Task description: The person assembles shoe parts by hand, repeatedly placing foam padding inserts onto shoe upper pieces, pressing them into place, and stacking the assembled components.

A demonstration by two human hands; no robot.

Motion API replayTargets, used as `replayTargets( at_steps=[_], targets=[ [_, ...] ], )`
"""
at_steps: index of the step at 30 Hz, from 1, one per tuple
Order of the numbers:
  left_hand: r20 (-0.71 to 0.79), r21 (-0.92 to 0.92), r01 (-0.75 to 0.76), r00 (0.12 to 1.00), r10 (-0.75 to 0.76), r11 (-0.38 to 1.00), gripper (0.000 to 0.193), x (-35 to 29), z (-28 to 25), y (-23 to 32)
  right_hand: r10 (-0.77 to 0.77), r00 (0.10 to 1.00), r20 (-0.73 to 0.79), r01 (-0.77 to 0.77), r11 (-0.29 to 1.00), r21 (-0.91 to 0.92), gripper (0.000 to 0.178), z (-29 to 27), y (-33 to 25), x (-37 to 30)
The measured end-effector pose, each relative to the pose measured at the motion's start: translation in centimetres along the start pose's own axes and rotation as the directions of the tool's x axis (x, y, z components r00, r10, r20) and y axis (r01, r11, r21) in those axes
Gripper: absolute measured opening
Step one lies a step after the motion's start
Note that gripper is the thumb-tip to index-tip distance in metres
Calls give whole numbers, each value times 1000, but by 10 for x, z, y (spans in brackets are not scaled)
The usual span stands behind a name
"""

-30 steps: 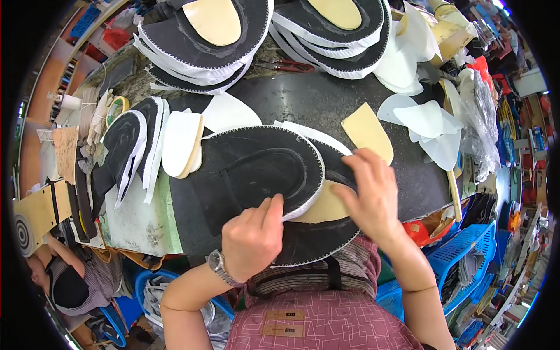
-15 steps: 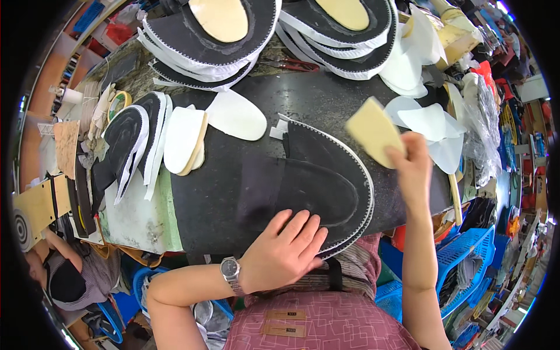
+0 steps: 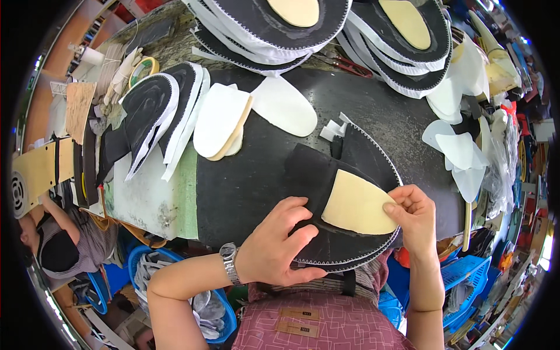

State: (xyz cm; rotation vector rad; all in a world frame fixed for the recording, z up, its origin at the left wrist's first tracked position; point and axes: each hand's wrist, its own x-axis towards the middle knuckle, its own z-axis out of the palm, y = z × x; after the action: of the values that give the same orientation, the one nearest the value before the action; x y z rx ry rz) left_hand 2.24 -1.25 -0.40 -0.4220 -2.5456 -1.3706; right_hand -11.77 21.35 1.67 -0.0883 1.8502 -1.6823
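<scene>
A cream toe-shaped stiffener piece (image 3: pixel 359 204) lies over the toe area of a black shoe upper (image 3: pixel 366 146), which has a white zigzag-stitched edge. My right hand (image 3: pixel 413 213) pinches the stiffener's rounded right end between thumb and fingers. On the left of the upper, my left hand (image 3: pixel 280 242) spreads its bent fingers and thumb apart, with nothing gripped; its fingertips are at the black material. Small white tabs (image 3: pixel 333 129) stick out at the upper's far corner.
Stacked black uppers with cream pieces (image 3: pixel 408 23) stand at the back. White and cream toe pieces (image 3: pixel 221 119) lie left, beside more black uppers (image 3: pixel 151 108). Translucent sheets (image 3: pixel 458 151) are at right. Red-handled pliers (image 3: pixel 353 67) lie behind. Another person (image 3: pixel 67 245) sits at far left.
My right hand has brought the cream stiffener down and left onto the black upper. My left hand has lifted its fingers from flat to bent and spread. The whole view has shifted.
</scene>
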Motion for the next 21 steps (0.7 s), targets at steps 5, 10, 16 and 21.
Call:
replayTargets(
  at_steps=[5,10,16,21],
  targets=[
    [-57,20,-41,997,43,999,61,0,7,-3,-12,997,-83,4,996,-94,14,11,0,-4],
    [131,280,-99,989,64,955,80,9,6,4,-15,993,-121,-5,987,-160,12,17,-1,-5],
    [259,373,-129,965,30,919,87,32,9,11,-15,983,-183,-27,973,-228,12,21,1,-5],
    [256,295,-129,965,51,947,87,46,14,3,-112,973,-200,21,911,-412,16,23,5,-2]
  ],
)
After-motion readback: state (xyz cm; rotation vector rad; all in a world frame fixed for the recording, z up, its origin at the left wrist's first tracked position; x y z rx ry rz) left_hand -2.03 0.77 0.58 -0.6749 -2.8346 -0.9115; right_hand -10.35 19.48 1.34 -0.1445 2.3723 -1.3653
